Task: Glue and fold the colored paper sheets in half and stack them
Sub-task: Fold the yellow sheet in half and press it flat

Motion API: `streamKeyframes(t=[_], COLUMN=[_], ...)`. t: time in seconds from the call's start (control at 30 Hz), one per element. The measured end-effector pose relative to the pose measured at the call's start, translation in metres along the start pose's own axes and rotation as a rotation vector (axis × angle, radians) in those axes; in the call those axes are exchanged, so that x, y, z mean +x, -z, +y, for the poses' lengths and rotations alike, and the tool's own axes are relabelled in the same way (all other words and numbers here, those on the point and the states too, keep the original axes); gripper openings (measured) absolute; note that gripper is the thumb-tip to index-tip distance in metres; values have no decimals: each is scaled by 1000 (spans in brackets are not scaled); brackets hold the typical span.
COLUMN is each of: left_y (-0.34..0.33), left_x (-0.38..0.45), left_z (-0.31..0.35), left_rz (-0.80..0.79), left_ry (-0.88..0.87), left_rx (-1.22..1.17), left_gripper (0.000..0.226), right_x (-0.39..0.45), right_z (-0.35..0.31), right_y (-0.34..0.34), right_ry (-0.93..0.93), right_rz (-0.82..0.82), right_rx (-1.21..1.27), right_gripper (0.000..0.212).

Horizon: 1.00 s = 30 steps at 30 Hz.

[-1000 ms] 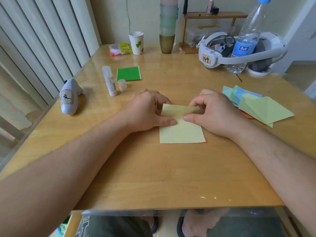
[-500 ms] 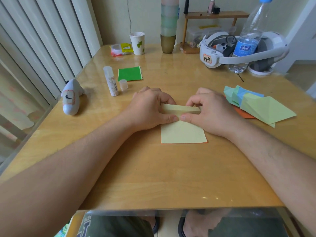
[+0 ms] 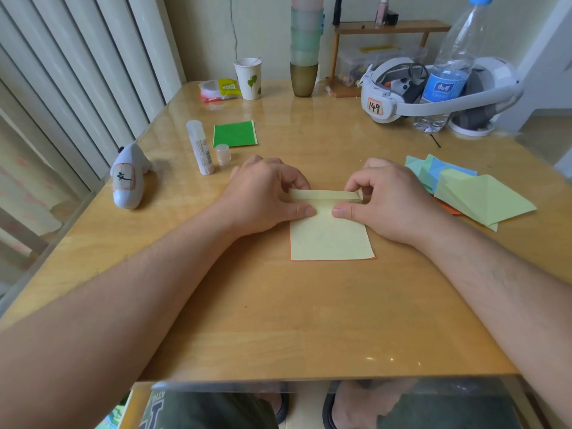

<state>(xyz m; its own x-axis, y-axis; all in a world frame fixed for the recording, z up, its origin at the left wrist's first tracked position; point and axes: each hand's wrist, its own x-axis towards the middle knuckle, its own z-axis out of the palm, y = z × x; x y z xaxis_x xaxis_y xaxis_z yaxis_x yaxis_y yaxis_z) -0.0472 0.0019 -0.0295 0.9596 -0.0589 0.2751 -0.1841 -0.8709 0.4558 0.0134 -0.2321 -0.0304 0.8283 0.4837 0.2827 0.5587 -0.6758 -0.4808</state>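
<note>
A pale yellow paper sheet point(image 3: 329, 238) with an orange underside lies mid-table, its far edge lifted and curled toward me. My left hand point(image 3: 263, 199) pinches the far left corner, thumb pressing on the sheet. My right hand point(image 3: 390, 202) pinches the far right corner, thumb also down on the paper. A folded green sheet point(image 3: 235, 134) lies at the back left. An uncapped glue stick point(image 3: 200, 147) stands beside it, with its cap point(image 3: 223, 153) close by. A pile of loose colored sheets point(image 3: 476, 193) sits at the right.
A white shark-shaped object point(image 3: 128, 179) lies near the left edge. At the back stand a paper cup point(image 3: 249, 78), stacked cups point(image 3: 305, 57), a small wooden shelf point(image 3: 387, 41), a headset point(image 3: 433, 91) and a water bottle point(image 3: 448, 66). The table point(image 3: 278, 320) ends near my knees.
Both hands have lifted the sheet's far edge a little higher and curled it toward me. The thumbs stay pressed on the paper.
</note>
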Motion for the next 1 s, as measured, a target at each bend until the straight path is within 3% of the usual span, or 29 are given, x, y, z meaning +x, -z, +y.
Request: streamKeyframes(t=[0.47, 0.7, 1.0], left_y=[-6, -8, -10], left_x=[7, 8, 9], left_z=[7, 8, 4], left_rz=[33, 45, 60], left_ry=[0, -3, -1], left_rx=[38, 29, 13], left_gripper=[23, 23, 19], right_x=[4, 21, 18], right_z=[-4, -14, -6], right_y=[-6, 1, -14], right_ry=[16, 41, 26], right_rz=[-15, -136, -63], right_rx=[3, -117, -33], right_gripper=[27, 32, 34])
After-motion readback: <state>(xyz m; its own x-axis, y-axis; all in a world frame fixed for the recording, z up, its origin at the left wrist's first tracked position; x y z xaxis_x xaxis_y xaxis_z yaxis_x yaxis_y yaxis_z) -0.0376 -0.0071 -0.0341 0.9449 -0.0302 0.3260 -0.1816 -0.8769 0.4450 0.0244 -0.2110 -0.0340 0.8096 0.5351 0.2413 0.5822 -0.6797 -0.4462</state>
